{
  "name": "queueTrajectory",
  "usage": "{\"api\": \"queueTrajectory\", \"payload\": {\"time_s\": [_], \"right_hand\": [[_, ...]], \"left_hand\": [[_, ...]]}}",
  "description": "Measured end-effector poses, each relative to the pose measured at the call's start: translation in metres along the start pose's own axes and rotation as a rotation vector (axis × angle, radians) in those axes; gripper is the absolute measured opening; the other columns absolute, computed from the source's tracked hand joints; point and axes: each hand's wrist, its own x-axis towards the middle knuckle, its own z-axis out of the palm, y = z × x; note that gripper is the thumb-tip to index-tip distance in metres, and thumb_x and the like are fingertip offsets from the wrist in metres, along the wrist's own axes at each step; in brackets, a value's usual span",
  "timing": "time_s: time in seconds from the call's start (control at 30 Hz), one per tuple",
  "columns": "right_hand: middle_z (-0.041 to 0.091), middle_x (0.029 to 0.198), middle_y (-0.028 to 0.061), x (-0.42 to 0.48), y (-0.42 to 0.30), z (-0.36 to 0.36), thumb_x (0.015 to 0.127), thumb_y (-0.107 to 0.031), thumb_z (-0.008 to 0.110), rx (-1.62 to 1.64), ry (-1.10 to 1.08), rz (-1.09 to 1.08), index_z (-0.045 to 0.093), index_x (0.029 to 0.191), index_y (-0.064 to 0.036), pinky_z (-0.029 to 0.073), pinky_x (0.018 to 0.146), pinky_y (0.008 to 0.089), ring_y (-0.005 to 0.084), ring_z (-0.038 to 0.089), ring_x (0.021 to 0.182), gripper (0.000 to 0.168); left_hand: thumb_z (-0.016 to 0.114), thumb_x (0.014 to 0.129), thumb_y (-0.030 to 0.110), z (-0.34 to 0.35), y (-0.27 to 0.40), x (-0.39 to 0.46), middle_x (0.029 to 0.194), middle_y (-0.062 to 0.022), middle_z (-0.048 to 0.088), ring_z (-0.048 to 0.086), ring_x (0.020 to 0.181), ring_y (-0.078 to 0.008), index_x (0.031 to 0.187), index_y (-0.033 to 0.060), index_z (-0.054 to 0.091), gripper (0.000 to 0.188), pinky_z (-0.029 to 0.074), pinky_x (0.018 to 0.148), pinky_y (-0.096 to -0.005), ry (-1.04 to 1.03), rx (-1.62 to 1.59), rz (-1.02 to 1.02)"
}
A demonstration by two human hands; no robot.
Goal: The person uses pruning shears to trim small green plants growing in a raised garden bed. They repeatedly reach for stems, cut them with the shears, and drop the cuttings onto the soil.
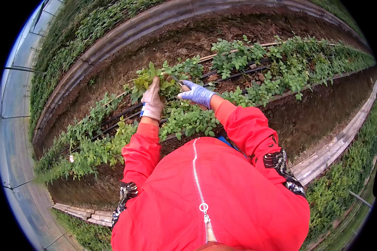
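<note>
My left hand point(153, 99), in a pale work glove with a blue-and-white cuff, grips a bunch of leafy green stems point(148, 77) over the plant row. My right hand point(197, 94), in a blue-and-white knit glove, is closed around the handle of a bladed hand tool point(177, 81). The dark blade points up and left at the foliage beside the bunch. Leaves hide its tip, so its exact kind cannot be told. Low leafy plants point(188, 120) grow just below both hands.
Black drip irrigation pipes point(122, 115) run lengthwise through the bed, with a thin pale pole point(210, 57) along its far side. Bare soil paths point(119, 75) flank it. Grey curved edging point(176, 11) borders further plant rows. Translucent sheeting point(15, 131) stands at the left.
</note>
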Motion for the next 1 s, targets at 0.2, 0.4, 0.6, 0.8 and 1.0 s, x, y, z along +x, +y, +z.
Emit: {"api": "queueTrajectory", "payload": {"time_s": [0.2,0.4,0.6,0.8,1.0], "right_hand": [[0.06,0.119,0.0238,-0.001,-0.033,-0.047,0.07,-0.047,0.069,-0.781,-0.217,0.047,0.038,0.145,-0.021,0.048,0.092,0.0422,0.0379,0.059,0.109,0.085],[0.056,0.122,0.0235,-0.004,-0.057,-0.034,0.071,-0.045,0.067,-1.02,-0.318,-0.061,0.045,0.14,-0.023,0.047,0.093,0.0437,0.037,0.057,0.112,0.076],[0.065,0.104,0.0223,-0.012,-0.059,-0.016,0.075,-0.037,0.064,-1.012,-0.276,-0.175,0.052,0.131,-0.018,0.05,0.084,0.046,0.0387,0.062,0.097,0.061],[0.066,0.101,0.0217,-0.005,-0.034,-0.018,0.074,-0.036,0.063,-0.713,-0.107,-0.093,0.053,0.129,-0.014,0.05,0.08,0.0443,0.0379,0.063,0.093,0.06],[0.064,0.098,0.0238,0.003,-0.016,-0.016,0.075,-0.04,0.063,-0.769,-0.084,-0.139,0.053,0.129,-0.015,0.05,0.083,0.0437,0.0389,0.062,0.094,0.061]], "left_hand": [[0.048,0.098,0.031,-0.032,0.042,-0.005,0.097,-0.0081,0.069,0.066,0.082,-0.0171,0.118,-0.0005,0.06,0.039,0.054,0.075,-0.0304,-0.411,-0.453,-0.157],[0.056,0.093,0.034,-0.024,0.04,-0.003,0.088,-0.0091,0.068,0.064,0.079,-0.0172,0.114,-0.0017,0.062,0.042,0.052,0.072,-0.0307,-0.718,-0.339,-0.173],[0.06,0.089,0.031,-0.016,0.058,-0.006,0.086,-0.0082,0.069,0.064,0.083,-0.0172,0.103,0.0006,0.068,0.035,0.051,0.077,-0.0328,-0.844,-0.348,-0.232],[0.069,0.079,0.018,-0.016,0.067,-0.007,0.101,-0.0071,0.065,0.062,0.09,-0.0157,0.121,0.0003,0.054,0.048,0.05,0.08,-0.028,-0.353,-0.42,-0.261],[0.071,0.078,0.016,-0.011,0.063,-0.006,0.091,-0.0022,0.063,0.058,0.077,-0.0109,0.113,0.0024,0.056,0.04,0.048,0.065,-0.0263,-0.553,-0.246,-0.456]]}}
